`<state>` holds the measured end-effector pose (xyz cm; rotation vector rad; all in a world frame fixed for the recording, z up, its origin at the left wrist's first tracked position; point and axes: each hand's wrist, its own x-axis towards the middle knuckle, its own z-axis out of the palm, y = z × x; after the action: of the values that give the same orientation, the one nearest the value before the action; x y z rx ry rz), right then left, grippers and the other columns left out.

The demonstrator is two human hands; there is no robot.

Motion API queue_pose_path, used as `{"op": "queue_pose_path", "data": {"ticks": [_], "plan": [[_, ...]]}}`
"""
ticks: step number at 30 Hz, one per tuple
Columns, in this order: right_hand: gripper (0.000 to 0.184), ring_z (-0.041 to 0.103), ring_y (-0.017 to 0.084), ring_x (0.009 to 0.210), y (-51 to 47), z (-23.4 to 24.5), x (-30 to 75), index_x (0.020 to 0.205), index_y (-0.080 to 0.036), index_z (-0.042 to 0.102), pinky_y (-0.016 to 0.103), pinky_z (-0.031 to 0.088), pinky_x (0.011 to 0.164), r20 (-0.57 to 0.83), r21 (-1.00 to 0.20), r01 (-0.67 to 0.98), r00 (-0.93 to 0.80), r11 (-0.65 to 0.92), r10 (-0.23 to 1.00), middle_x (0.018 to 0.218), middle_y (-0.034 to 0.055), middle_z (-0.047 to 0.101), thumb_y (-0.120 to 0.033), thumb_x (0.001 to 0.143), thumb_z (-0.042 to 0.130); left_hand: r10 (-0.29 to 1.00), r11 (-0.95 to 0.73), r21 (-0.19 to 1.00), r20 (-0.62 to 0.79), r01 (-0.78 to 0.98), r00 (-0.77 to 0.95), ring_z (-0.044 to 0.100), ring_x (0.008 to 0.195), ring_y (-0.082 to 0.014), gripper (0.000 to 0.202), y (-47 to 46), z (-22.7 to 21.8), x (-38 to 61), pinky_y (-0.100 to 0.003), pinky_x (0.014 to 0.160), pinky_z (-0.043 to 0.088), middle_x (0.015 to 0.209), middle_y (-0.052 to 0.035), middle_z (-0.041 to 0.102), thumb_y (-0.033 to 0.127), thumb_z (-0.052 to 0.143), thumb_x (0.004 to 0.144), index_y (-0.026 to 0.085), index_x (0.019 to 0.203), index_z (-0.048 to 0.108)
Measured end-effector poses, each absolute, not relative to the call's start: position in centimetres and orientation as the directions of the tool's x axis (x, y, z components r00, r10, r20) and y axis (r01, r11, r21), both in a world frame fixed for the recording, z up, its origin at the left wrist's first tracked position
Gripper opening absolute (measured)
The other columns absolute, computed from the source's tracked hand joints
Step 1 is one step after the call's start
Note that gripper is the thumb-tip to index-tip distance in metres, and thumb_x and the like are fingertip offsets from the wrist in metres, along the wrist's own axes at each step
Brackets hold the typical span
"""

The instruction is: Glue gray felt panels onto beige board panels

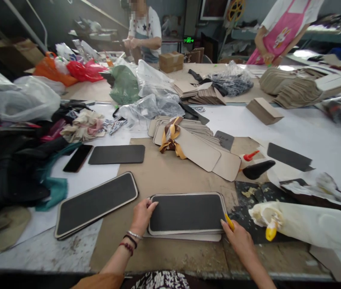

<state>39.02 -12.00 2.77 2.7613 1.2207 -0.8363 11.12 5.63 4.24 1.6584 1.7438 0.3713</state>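
A dark rectangular panel (187, 212) with rounded corners and a pale border lies in front of me, on top of at least one pale board that peeks out at its lower edge. My left hand (143, 216) grips its left end, thumb on the top face and fingers at the edge. At the right end, my right hand (236, 235) holds a slim yellow tool (229, 222), its far end hidden, while the fingertips touch the panel's lower right corner. To the left sits a tilted stack of similar bordered dark panels (96, 204).
A plain dark panel (116, 154) and a phone (78, 158) lie behind the stack. Fanned beige boards (199, 148) carry a brown-and-yellow ribbon (172, 138). A whitish plastic bottle (315, 224) lies right, near a black-handled tool (258, 169). Two people (145, 30) stand beyond the table.
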Motion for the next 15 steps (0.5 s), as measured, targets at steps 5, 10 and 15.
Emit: {"op": "queue_pose_path", "data": {"ticks": [5,10,15], "plan": [[0.037,0.062,0.023,0.068,-12.03,2.32,39.50,0.075,-0.023,0.053,0.026,0.037,0.056,-0.498,-0.189,0.700,0.536,-0.689,0.682,0.068,0.0063,0.064,-0.046,0.088,0.027,0.959,0.160,0.630,-0.280,0.760,0.030,0.040,0.049,-0.0116,0.026,5.66,3.91,11.16,-0.024,0.054,0.031,0.045,0.0060,0.043,0.036,0.058,0.063,0.020,0.048,0.044],[0.038,0.063,0.023,0.069,-11.91,2.22,39.57,0.079,-0.022,0.055,0.026,0.037,0.056,-0.505,-0.162,0.712,0.535,-0.683,0.677,0.070,0.0068,0.065,-0.045,0.089,0.027,0.952,0.170,0.628,-0.302,0.759,0.038,0.042,0.050,-0.0120,0.026,5.53,4.00,11.03,-0.024,0.054,0.031,0.046,0.0055,0.044,0.037,0.057,0.063,0.020,0.049,0.044],[0.033,0.064,0.022,0.076,-11.50,2.88,39.06,0.082,-0.019,0.058,0.025,0.037,0.058,-0.497,-0.148,0.709,0.549,-0.690,0.672,0.078,0.0081,0.067,-0.038,0.090,0.032,0.949,0.151,0.626,-0.309,0.765,0.066,0.042,0.051,-0.0136,0.028,5.43,4.23,10.85,-0.025,0.055,0.031,0.047,0.0042,0.044,0.042,0.053,0.063,0.021,0.049,0.041]]}}
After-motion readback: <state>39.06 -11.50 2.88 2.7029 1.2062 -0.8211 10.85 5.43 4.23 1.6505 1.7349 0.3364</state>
